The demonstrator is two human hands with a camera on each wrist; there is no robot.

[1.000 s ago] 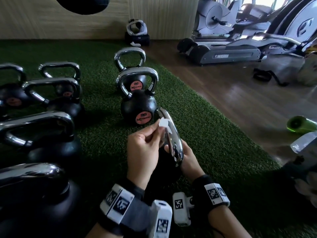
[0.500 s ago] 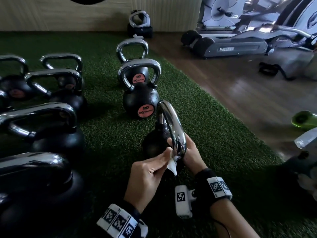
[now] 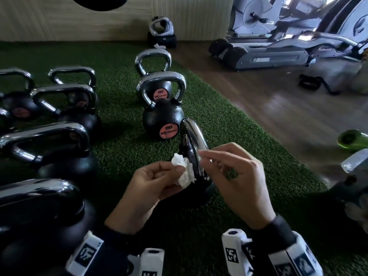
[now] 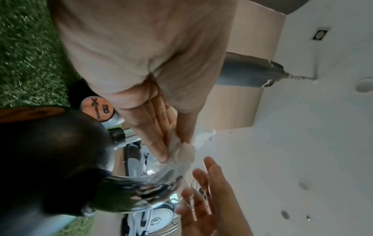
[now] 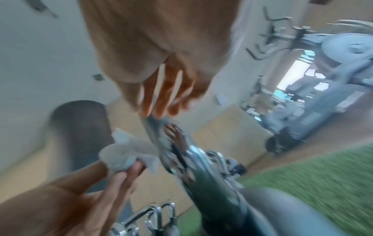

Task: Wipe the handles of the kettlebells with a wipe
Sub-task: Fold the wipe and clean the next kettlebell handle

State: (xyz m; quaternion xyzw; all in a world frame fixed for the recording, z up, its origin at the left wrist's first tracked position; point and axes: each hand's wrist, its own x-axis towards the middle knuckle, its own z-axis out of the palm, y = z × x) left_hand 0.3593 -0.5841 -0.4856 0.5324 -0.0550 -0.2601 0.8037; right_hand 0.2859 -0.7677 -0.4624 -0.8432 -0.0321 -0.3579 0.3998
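A black kettlebell with a chrome handle (image 3: 194, 136) stands on the green turf just in front of me, its handle edge-on to the head view. My left hand (image 3: 159, 180) pinches a crumpled white wipe (image 3: 183, 170) against the handle's left side, low down. My right hand (image 3: 233, 172) hovers over the handle from the right, blurred, with its fingers straight. In the right wrist view those fingers (image 5: 159, 99) reach the handle's top (image 5: 155, 132) beside the wipe (image 5: 125, 153). The left wrist view shows the wipe (image 4: 181, 150) between my fingertips and the kettlebell's body (image 4: 50, 151).
Two more kettlebells (image 3: 163, 116) (image 3: 153, 62) stand in a row behind this one, and several larger ones (image 3: 59, 156) line the left. The wooden floor (image 3: 278, 120) begins at the turf's right edge, with exercise machines (image 3: 268, 56) and a green bottle (image 3: 352, 139) on it.
My right hand let go of the handle's near end and rose over it with straight fingers. My left hand slid the wipe down the handle and now holds it at the handle's left side.
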